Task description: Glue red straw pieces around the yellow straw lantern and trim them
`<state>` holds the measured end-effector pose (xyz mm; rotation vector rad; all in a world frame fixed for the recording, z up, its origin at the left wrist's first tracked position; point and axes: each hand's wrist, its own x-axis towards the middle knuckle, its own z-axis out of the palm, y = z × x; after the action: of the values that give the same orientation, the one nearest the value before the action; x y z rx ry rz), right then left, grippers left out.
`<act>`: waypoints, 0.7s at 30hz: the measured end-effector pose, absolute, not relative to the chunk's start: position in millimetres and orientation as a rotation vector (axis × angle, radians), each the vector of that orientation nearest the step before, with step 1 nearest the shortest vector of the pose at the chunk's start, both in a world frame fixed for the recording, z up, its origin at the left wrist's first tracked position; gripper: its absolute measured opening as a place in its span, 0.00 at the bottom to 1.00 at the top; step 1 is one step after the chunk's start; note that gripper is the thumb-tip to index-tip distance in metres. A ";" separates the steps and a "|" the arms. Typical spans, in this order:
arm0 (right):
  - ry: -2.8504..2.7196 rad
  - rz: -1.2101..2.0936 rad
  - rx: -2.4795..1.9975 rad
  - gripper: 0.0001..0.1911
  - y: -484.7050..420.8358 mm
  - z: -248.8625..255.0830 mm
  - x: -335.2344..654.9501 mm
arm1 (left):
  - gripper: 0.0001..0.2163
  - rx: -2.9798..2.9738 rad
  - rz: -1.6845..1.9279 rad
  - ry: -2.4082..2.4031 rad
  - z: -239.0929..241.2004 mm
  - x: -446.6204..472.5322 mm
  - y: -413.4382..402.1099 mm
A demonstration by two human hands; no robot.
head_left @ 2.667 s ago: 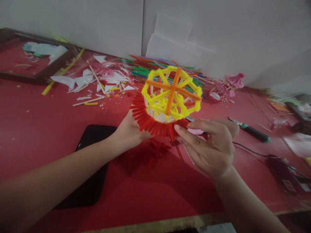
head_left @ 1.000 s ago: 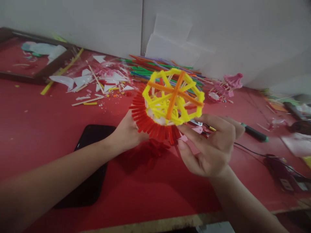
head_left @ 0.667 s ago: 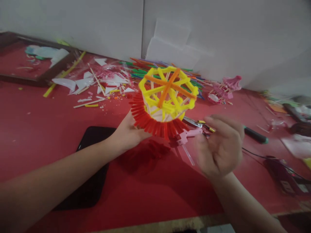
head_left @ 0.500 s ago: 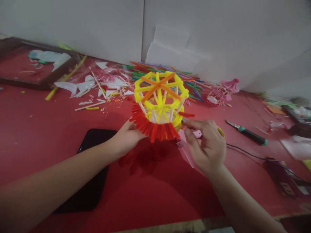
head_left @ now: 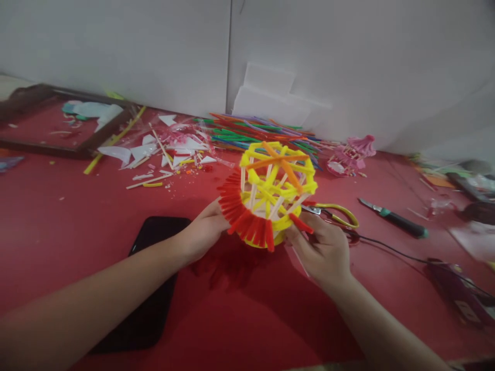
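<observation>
The straw lantern [head_left: 273, 193] is sitting right in the middle of the view, a cage of yellow straws crossed on top by two orange ones, with a fringe of short red straw pieces [head_left: 247, 219] flaring round its lower rim. It is being held just above the red surface [head_left: 58, 216], tilted a little, with its shadow falling underneath.

The left hand [head_left: 203, 234] is coming in from eight o'clock, its grip pressing against the red fringe on the lantern's near-left side, fingers tucked under and behind the rim. The right hand [head_left: 323, 247] is working at the lantern's four o'clock edge, thumb and fingertips pinching together on a single red straw piece [head_left: 300, 223] that is sticking out from the rim.

Just past the right hand, at two o'clock from it, yellow-handled scissors [head_left: 334, 214] are lying on the surface. Further out at three o'clock a green-handled knife [head_left: 396, 219] is lying flat, and a black cable [head_left: 390, 250] is running past it to a dark device [head_left: 458, 296] near the right edge.

Under the left forearm, at seven o'clock from the lantern, a black phone [head_left: 149, 288] is lying face up. Behind the lantern at twelve o'clock a bundle of coloured straws [head_left: 259, 131] is spreading along the wall, with white foam blocks [head_left: 274, 98] leaning above it. At one o'clock small pink paper umbrellas [head_left: 353, 152] are lying near the wall. At ten o'clock white scraps and straw offcuts [head_left: 162, 154] are littering the surface, and beyond them a dark wooden frame [head_left: 77, 149] is lying at the far left.
</observation>
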<state>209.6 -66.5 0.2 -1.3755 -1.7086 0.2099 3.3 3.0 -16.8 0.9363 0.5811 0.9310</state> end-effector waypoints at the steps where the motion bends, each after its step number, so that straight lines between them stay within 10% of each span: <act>1: -1.722 0.228 -1.369 0.07 -66.6 2.3 209.2 | 0.07 0.944 0.955 0.560 -15.7 3.5 3.4; 12: -1.723 0.234 -1.377 0.10 -67.6 4.8 210.0 | 0.30 1.376 0.863 0.514 -6.3 3.3 -2.0; 21: -1.887 0.179 -1.249 0.08 -67.5 6.3 204.2 | 0.15 1.527 1.037 0.847 4.4 3.7 -5.2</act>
<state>204.2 -67.5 6.3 -1.2488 -1.8871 0.1788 3.7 -5.2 4.4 1.5273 0.8467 1.0369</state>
